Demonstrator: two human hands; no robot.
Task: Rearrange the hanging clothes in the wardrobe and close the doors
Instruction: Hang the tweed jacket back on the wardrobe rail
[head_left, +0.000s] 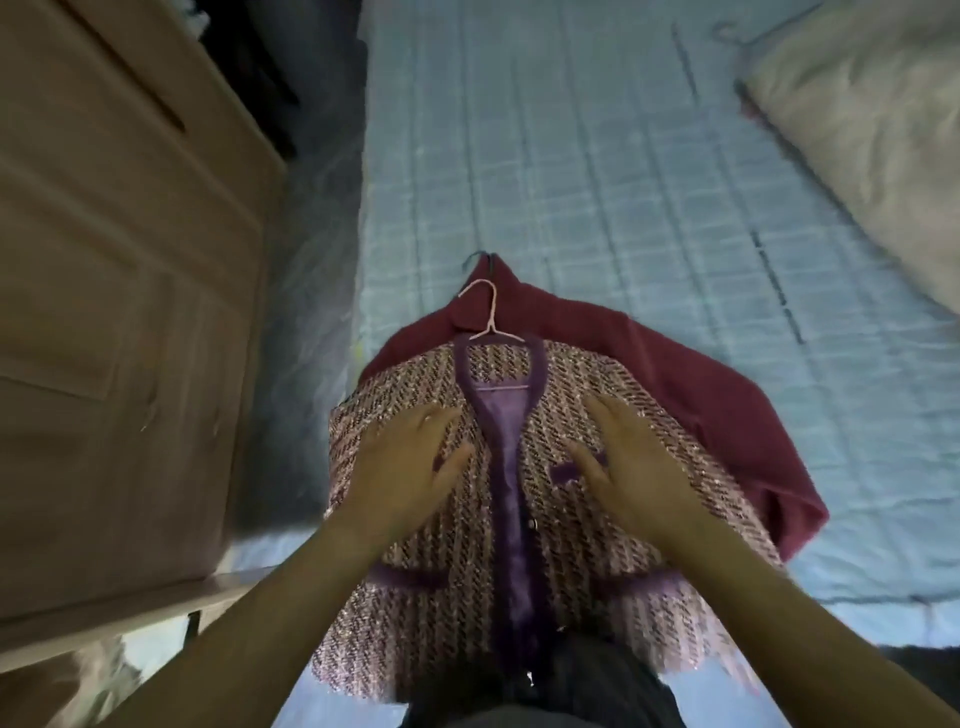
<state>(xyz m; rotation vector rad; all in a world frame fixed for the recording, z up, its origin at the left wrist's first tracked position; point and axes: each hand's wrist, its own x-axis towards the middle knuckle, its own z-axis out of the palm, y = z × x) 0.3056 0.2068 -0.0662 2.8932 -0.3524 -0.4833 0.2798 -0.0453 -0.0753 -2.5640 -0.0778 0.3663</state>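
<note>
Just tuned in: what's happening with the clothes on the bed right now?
The person's left hand and right hand lie spread flat on a sparkly pink tweed jacket on the bed. The jacket is on a pink hanger and lies over a maroon garment. The wooden wardrobe stands at the left; neither garment is in it.

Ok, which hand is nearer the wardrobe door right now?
Left. The left hand lies flat on the tweed jacket, on the side next to the wardrobe door; the right hand lies across the purple placket.
</note>
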